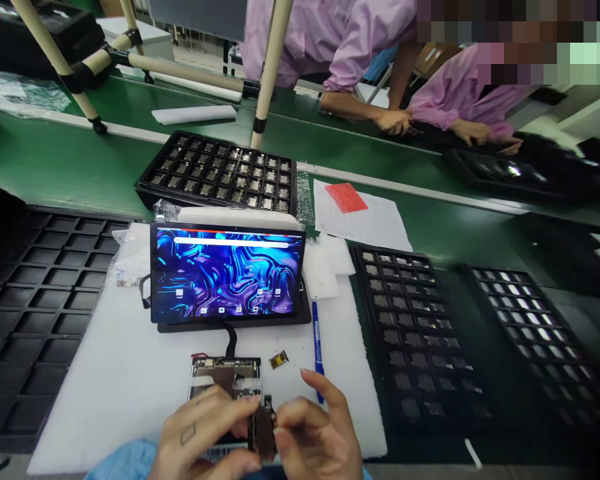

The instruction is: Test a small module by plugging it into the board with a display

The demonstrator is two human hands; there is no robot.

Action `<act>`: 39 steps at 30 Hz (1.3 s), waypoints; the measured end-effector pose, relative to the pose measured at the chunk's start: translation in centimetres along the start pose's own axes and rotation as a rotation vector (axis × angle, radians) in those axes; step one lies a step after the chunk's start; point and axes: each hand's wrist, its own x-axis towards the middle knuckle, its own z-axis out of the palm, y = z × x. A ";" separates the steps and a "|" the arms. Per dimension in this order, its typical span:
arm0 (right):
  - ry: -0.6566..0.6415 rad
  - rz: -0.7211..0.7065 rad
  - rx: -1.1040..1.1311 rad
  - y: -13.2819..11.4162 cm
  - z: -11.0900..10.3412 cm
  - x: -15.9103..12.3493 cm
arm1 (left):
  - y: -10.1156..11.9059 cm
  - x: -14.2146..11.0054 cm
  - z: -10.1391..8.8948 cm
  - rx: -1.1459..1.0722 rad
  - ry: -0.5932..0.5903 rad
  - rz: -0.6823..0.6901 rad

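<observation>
Both hands meet at the bottom centre of the frame, the left hand and the right hand pinching one small brown part between fingertips, its long axis upright, just below the board under the tablet.

Both hands were down at the near edge of the white foam mat, left hand and right hand pinching a small brown module over the circuit board. A lit tablet stood behind it, blue pen beside.
</observation>
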 end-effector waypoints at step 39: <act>-0.070 0.072 0.100 1.1 0.0 1.2 | -1.1 0.4 0.9 0.009 -0.018 -0.005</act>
